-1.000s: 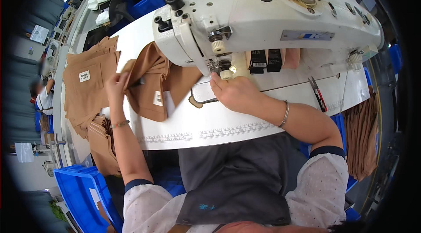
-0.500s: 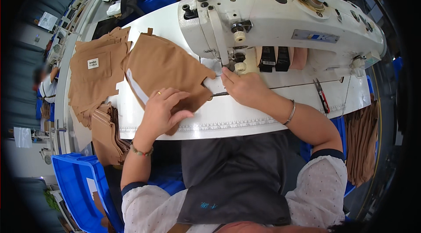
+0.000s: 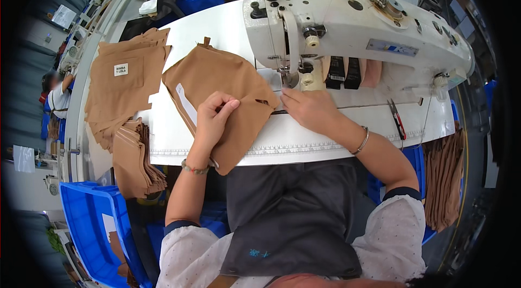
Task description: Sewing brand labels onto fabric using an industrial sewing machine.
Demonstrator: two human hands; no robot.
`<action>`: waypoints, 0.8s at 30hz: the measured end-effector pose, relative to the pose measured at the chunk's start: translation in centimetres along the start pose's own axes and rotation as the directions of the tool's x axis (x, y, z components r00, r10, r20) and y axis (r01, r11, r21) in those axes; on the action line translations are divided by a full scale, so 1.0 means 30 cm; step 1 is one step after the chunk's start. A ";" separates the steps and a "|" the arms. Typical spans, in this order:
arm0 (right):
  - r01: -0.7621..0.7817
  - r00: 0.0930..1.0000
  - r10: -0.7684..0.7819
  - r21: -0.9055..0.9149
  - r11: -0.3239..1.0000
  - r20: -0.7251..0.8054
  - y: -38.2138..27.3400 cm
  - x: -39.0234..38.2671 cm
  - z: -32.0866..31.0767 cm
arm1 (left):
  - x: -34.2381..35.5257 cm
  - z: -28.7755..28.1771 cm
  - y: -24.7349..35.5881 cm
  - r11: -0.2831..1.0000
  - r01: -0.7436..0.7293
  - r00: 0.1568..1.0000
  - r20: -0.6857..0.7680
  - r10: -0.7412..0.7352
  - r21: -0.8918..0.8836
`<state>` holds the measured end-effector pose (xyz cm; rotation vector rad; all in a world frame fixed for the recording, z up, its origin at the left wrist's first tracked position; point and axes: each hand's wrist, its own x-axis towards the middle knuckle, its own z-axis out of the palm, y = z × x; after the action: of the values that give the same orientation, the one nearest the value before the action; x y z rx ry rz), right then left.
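A brown fabric piece (image 3: pixel 211 71) with a white strip (image 3: pixel 185 102) lies spread on the white sewing table (image 3: pixel 260 144), left of the needle and presser foot (image 3: pixel 287 75). My left hand (image 3: pixel 216 117) pinches that piece near its middle, where the cloth is gathered under the fingertips. My right hand (image 3: pixel 310 109) is closed at the piece's right corner, just below the presser foot; what its fingertips hold is too small to make out. The white sewing machine (image 3: pixel 347 27) stands over the table. Red-handled snips (image 3: pixel 397 119) lie to the right of my right hand.
Stacks of brown pieces (image 3: pixel 125 87) sit at the left. Black tags (image 3: pixel 336 74) lie under the machine arm. Blue bins (image 3: pixel 97 223) stand at lower left and behind the table. Brown cloth (image 3: pixel 442 174) hangs at the right. A co-worker (image 3: pixel 58 93) sits at far left.
The brown piece has gone from folded up to spread flat. My left hand has moved right from its left edge onto it. My right hand stays by the presser foot.
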<state>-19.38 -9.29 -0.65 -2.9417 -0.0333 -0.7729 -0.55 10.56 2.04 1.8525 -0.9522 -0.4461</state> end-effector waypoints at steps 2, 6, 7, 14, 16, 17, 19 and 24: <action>-0.035 0.994 0.053 0.180 0.983 -0.097 -0.058 0.017 -0.014 | -0.063 -0.012 0.018 0.994 0.012 0.998 -0.066 -0.019 -0.107; -0.178 0.956 0.279 0.577 0.797 -0.091 -0.211 0.078 -0.018 | -0.155 0.030 0.059 0.968 -0.226 0.974 -0.057 0.221 -0.106; -0.170 0.937 0.333 0.695 0.699 -0.105 -0.236 0.098 -0.018 | -0.167 0.023 0.067 0.960 -0.251 0.967 -0.067 0.244 -0.124; -0.322 0.946 0.207 0.784 0.530 0.249 -0.201 0.098 -0.136 | -0.149 -0.185 0.081 0.958 -0.237 0.940 -0.209 0.268 0.163; -0.339 0.936 0.123 0.747 0.573 0.330 -0.194 0.097 -0.161 | -0.143 -0.180 0.083 0.918 -0.334 0.919 -0.145 0.368 0.215; -0.424 0.903 0.164 0.765 0.485 0.396 -0.196 0.096 -0.171 | -0.141 -0.170 0.087 0.869 -0.424 0.891 -0.058 0.451 0.256; -0.504 0.864 0.200 0.770 0.392 0.463 -0.209 0.102 -0.177 | -0.144 -0.142 0.102 0.892 -0.398 0.902 -0.085 0.423 0.213; -0.476 0.869 0.337 0.798 0.370 0.362 -0.238 0.102 -0.179 | -0.155 -0.148 0.147 0.928 -0.306 0.950 0.011 0.311 0.212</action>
<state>-19.69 -2.76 6.16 -1.8428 0.2266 -0.2907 -2.39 15.80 7.50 1.8457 -1.2917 -0.1338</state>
